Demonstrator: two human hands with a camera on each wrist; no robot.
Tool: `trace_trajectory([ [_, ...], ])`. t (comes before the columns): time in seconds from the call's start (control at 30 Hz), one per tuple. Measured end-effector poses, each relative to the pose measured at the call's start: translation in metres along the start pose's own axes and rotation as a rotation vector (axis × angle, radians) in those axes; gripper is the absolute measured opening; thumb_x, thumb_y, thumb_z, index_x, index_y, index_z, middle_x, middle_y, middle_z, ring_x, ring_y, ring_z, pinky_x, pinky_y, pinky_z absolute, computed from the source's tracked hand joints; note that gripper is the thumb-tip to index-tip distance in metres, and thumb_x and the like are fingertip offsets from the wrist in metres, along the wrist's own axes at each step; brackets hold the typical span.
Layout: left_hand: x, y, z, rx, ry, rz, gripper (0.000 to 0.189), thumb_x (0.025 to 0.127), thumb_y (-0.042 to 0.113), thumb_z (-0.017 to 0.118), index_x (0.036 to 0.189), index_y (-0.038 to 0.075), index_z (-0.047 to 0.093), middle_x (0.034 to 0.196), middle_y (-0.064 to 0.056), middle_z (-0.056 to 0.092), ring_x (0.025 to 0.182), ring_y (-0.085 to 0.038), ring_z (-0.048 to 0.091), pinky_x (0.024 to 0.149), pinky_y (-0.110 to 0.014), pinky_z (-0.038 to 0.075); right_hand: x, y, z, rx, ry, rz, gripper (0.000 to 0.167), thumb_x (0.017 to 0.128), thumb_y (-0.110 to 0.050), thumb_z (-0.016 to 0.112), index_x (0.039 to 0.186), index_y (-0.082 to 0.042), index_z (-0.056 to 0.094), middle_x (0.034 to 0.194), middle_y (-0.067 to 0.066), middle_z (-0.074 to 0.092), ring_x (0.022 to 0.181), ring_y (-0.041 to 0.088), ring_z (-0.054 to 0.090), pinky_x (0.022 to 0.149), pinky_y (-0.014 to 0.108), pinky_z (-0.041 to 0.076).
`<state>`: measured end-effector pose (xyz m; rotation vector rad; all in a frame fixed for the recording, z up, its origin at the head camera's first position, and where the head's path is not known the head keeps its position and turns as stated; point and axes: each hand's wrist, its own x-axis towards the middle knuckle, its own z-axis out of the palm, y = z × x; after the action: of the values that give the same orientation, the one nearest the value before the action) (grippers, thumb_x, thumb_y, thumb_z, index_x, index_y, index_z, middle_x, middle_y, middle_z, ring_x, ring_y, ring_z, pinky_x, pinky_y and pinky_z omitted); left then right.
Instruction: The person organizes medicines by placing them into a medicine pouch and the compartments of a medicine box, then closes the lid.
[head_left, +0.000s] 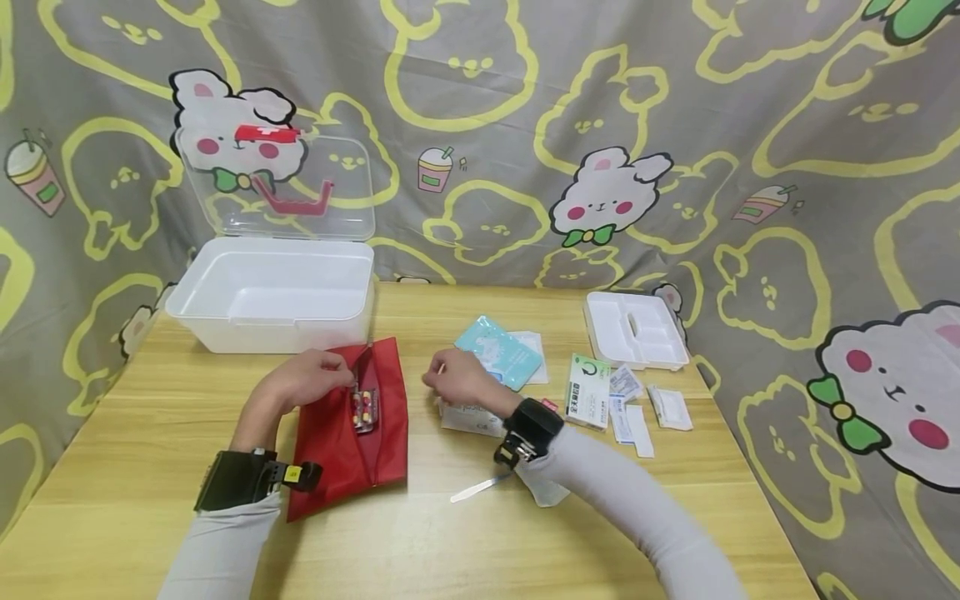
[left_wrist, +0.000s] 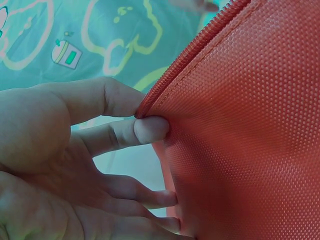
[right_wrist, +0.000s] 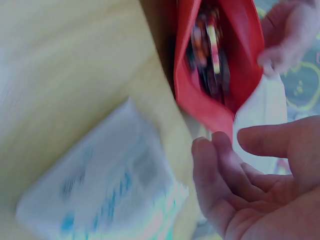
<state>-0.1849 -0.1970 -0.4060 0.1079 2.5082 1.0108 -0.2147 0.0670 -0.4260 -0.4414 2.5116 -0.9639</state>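
My left hand (head_left: 311,382) pinches the zippered upper edge of a red zip pouch (head_left: 393,417) between thumb and index finger, as the left wrist view shows up close. The pouch's mouth gapes, and blister packs of pills (head_left: 365,411) show inside. Right of the pouch, my right hand (head_left: 459,379) hovers with fingers loosely bent and nothing between them. Below it lies a white pack with blue print (right_wrist: 100,185), blurred in the right wrist view and partly hidden by the forearm in the head view. A light blue packet (head_left: 498,354) lies just beyond that hand.
A white box (head_left: 255,333) with its clear lid (head_left: 352,179) raised stands back left. Rightward are a white compartment tray (head_left: 637,329), a green-and-white medicine box (head_left: 587,392), small sachets (head_left: 625,383) and a wrapped white packet (head_left: 670,408). Tweezers or a similar slim tool (head_left: 476,489) lie in front.
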Motion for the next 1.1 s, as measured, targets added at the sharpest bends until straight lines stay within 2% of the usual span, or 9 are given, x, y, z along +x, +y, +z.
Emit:
trace_trajectory([
  [0.13,0.0,0.0,0.0,-0.006,-0.002,0.002,0.018,0.097,0.02,0.059,0.086,0.006,0.063,0.081,-0.008,0.057,0.084,-0.023,0.055,0.068,-0.034,0.047,-0.011,0.019,-0.024,-0.146,0.066,-0.002,0.018,0.1,-0.024,0.06,0.099,-0.008,0.068,0.084,0.004,0.069,0.068,0.015,0.062,0.06,0.025,0.049],
  [0.27,0.0,0.0,0.0,-0.01,-0.008,0.001,0.017,0.097,0.02,0.059,0.087,0.007,0.064,0.082,-0.008,0.058,0.084,-0.023,0.056,0.069,-0.034,0.048,-0.023,0.037,-0.044,-0.24,0.128,0.034,0.017,0.099,-0.024,0.062,0.098,-0.008,0.069,0.086,0.004,0.066,0.073,0.017,0.059,0.064,0.028,0.048],
  [0.47,0.0,0.001,0.0,-0.011,-0.014,-0.012,0.016,0.097,0.019,0.059,0.087,0.007,0.064,0.082,-0.009,0.058,0.085,-0.023,0.056,0.07,-0.034,0.049,-0.041,0.057,-0.063,-0.3,0.095,0.143,0.019,0.096,-0.026,0.066,0.1,-0.008,0.066,0.093,0.006,0.066,0.081,0.02,0.06,0.069,0.031,0.048],
  [0.63,0.0,0.001,0.0,-0.009,-0.012,-0.019,0.016,0.096,0.019,0.06,0.087,0.007,0.064,0.082,-0.009,0.059,0.085,-0.024,0.057,0.07,-0.034,0.049,-0.05,0.069,-0.061,-0.287,0.024,0.217,0.032,0.088,-0.025,0.078,0.108,-0.005,0.063,0.098,0.009,0.065,0.083,0.022,0.059,0.07,0.033,0.048],
  [0.77,0.0,0.001,0.0,-0.011,-0.014,-0.019,0.016,0.096,0.019,0.06,0.087,0.006,0.063,0.081,-0.009,0.058,0.084,-0.024,0.056,0.069,-0.034,0.048,-0.053,0.076,-0.053,-0.288,-0.046,0.265,0.046,0.082,-0.023,0.084,0.114,-0.001,0.059,0.095,0.01,0.063,0.076,0.021,0.063,0.066,0.032,0.051],
  [0.9,-0.001,0.001,0.0,-0.017,-0.016,-0.02,0.017,0.096,0.019,0.059,0.086,0.006,0.063,0.08,-0.009,0.058,0.083,-0.024,0.056,0.069,-0.034,0.048,-0.054,0.08,-0.047,-0.279,-0.077,0.298,0.045,0.084,-0.02,0.083,0.113,-0.001,0.055,0.091,0.01,0.06,0.07,0.02,0.064,0.058,0.03,0.052],
  [1.1,-0.001,0.001,0.0,-0.027,-0.018,-0.027,0.016,0.096,0.019,0.059,0.086,0.006,0.063,0.08,-0.009,0.058,0.084,-0.024,0.057,0.07,-0.034,0.048,-0.055,0.083,-0.044,-0.244,-0.062,0.3,0.042,0.083,-0.017,0.083,0.108,-0.003,0.052,0.088,0.01,0.06,0.064,0.02,0.065,0.053,0.029,0.053],
])
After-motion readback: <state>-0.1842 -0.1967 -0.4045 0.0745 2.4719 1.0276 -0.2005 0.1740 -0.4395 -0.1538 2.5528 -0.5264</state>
